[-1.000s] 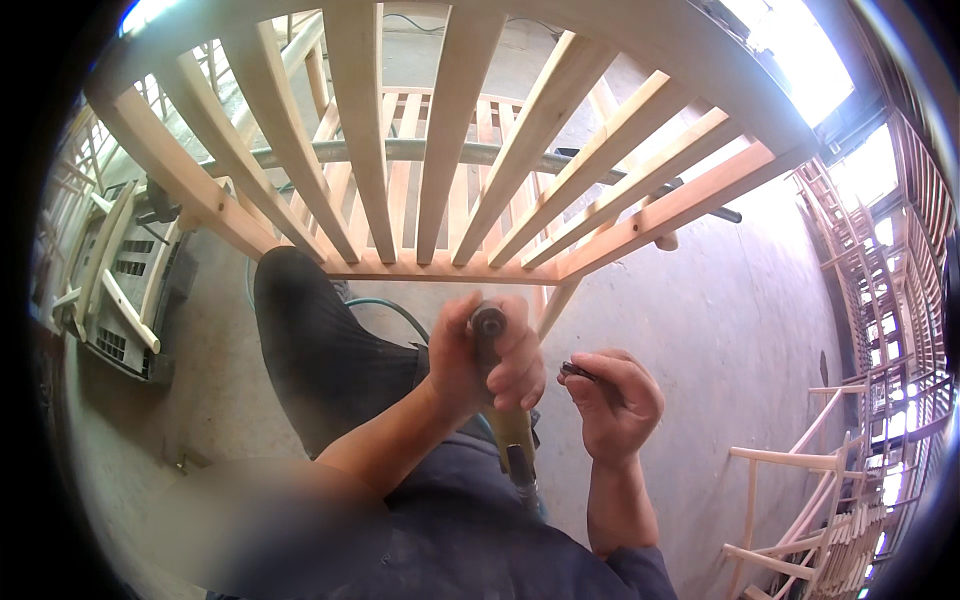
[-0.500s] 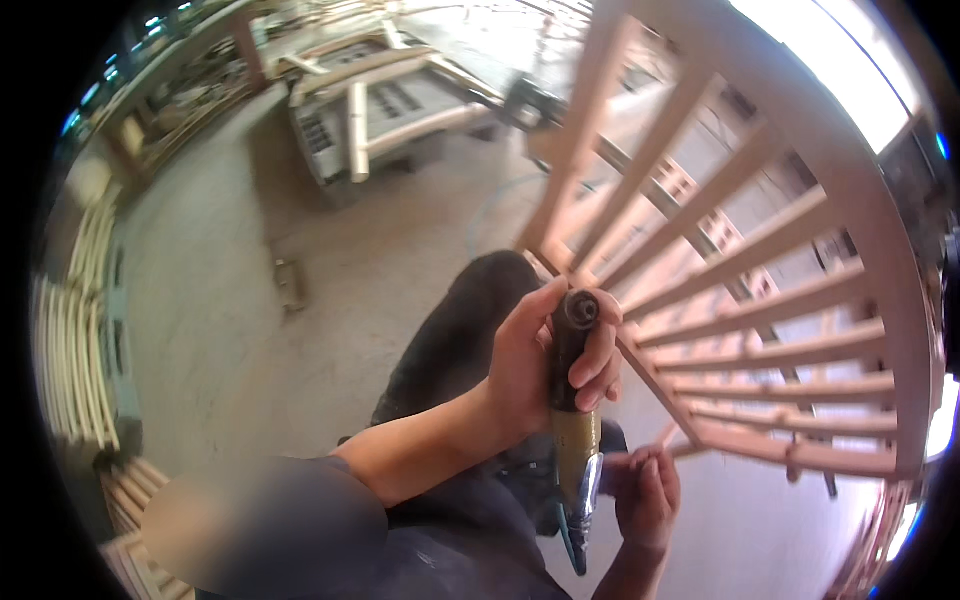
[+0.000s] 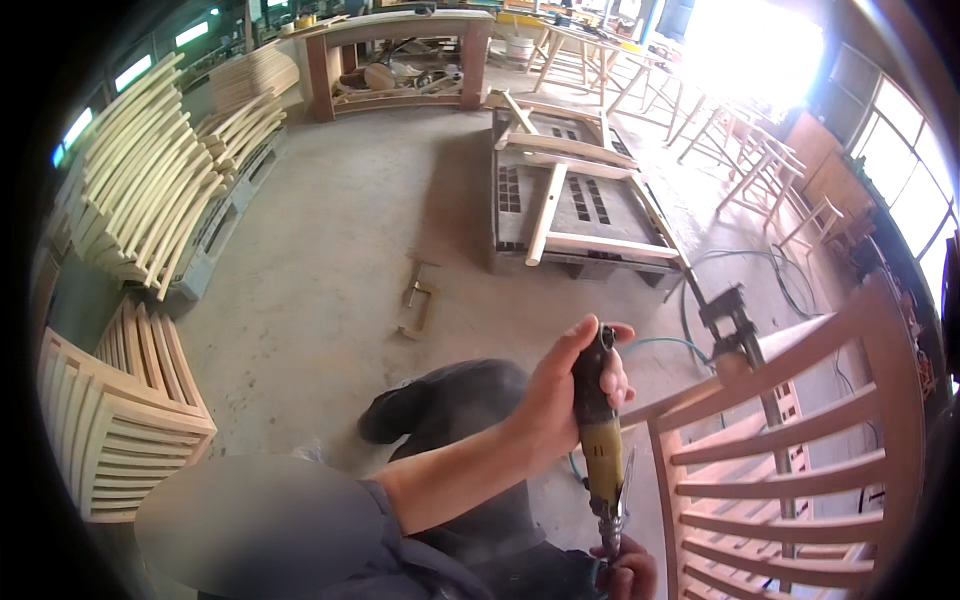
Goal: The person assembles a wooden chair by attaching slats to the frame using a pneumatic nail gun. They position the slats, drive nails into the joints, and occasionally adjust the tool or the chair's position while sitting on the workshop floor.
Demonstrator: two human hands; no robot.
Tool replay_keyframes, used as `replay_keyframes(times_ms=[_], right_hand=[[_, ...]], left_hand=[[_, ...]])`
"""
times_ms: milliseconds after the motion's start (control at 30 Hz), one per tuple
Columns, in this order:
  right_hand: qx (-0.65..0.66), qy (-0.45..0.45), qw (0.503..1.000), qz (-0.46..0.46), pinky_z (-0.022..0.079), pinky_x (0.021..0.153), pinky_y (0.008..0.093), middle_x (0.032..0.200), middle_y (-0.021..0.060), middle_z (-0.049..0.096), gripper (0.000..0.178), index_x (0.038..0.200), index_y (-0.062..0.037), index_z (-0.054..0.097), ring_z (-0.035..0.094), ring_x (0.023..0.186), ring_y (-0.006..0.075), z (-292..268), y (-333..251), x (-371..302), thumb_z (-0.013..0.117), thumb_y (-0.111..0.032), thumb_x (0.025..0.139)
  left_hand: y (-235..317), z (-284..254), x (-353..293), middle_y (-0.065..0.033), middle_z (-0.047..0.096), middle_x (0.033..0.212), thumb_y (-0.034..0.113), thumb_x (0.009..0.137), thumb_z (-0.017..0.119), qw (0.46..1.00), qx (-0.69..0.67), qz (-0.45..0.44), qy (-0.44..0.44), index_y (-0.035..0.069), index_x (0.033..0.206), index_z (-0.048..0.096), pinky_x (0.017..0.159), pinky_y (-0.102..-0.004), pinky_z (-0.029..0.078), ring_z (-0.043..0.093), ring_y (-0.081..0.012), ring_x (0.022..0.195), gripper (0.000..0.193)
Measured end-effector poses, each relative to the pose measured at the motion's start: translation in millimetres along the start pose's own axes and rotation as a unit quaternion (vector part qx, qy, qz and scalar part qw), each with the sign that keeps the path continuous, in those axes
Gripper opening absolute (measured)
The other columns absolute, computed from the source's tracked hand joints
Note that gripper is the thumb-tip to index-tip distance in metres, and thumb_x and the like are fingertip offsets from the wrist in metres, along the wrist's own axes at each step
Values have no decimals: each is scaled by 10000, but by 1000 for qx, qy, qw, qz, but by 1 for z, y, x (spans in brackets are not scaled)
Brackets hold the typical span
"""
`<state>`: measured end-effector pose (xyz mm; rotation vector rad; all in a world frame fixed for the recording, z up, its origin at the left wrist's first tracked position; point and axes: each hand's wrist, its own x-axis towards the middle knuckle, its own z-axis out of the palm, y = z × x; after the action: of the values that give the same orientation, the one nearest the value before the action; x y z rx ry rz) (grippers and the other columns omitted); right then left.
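Observation:
My left hand (image 3: 575,390) is wrapped round the black upper part of a straight power tool (image 3: 603,455) with a black and yellow body. The tool stands nearly upright, its silvery narrow end pointing down. At that lower end, the curled fingers of my right hand (image 3: 632,574) close on the metal tip; the picture's lower edge cuts off part of this hand. To the right of the tool stands a slatted wooden frame (image 3: 778,486) with curved rails, apart from my left hand. A bar clamp (image 3: 734,322) sits at the frame's far side.
A metal clamp (image 3: 421,308) lies on the concrete floor ahead. Beyond it, a pallet (image 3: 500,225) carries wooden frame parts. Stacked curved slats (image 3: 140,190) and slatted wooden panels (image 3: 140,430) line the left. A hose (image 3: 660,341) runs along the floor near the bar clamp.
My view has swung, so the slatted frame now sits lower at right and more of the workshop shows. The power tool and both hands appear lower in the picture, the left still gripping it.

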<state>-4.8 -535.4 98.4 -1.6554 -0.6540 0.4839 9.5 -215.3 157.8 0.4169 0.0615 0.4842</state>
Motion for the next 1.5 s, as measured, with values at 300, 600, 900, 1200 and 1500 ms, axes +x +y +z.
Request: replay_keyframes(times_ms=[300, 600, 900, 1200, 1500], right_hand=[[-140, 29, 966, -214, 485, 964, 434, 1049, 172, 703, 44, 943, -12, 585, 608, 1097, 344, 182, 58, 164, 561, -50, 944], [-132, -17, 990, -37, 558, 917, 403, 1082, 204, 714, 49, 945, 38, 667, 712, 951, 308, 258, 97, 214, 641, -3, 938], [-307, 538, 758, 207, 453, 674, 257, 941, 51, 640, 211, 994, -30, 626, 558, 764, 110, 156, 38, 25, 530, -193, 1086], [-165, 598, 624, 475, 476, 651, 252, 897, 25, 684, 191, 970, -46, 675, 580, 740, 78, 251, 117, -190, 615, -212, 1043], [-36, 543, 667, 509, 531, 645, 272, 873, 51, 711, 197, 1040, -6, 693, 661, 711, 109, 325, 302, -140, 648, -195, 1008]], left_hand=[[117, -78, 100, -22, 611, 694, 434, 1023, 643, 981, 177, 75, 11, 52, 1106, 601, 646, -284, 525, 604, -106, 623, 393], [124, -247, 197, -96, 685, 798, 428, 1006, 667, 826, 544, -80, -125, 20, 1079, 638, 674, -332, 533, 650, -207, 690, 416], [45, -345, 227, -206, 723, 954, 439, 944, 690, 460, 789, -218, -342, 40, 1007, 702, 808, -493, 542, 688, -398, 941, 405], [-45, -400, 267, -219, 682, 880, 449, 946, 694, 334, 825, -255, -379, -16, 887, 629, 763, -508, 492, 658, -388, 868, 473], [-49, -280, 192, -173, 645, 804, 175, 782, 835, 323, 747, -304, -496, -45, 909, 632, 712, -415, 512, 640, -289, 747, 325]])
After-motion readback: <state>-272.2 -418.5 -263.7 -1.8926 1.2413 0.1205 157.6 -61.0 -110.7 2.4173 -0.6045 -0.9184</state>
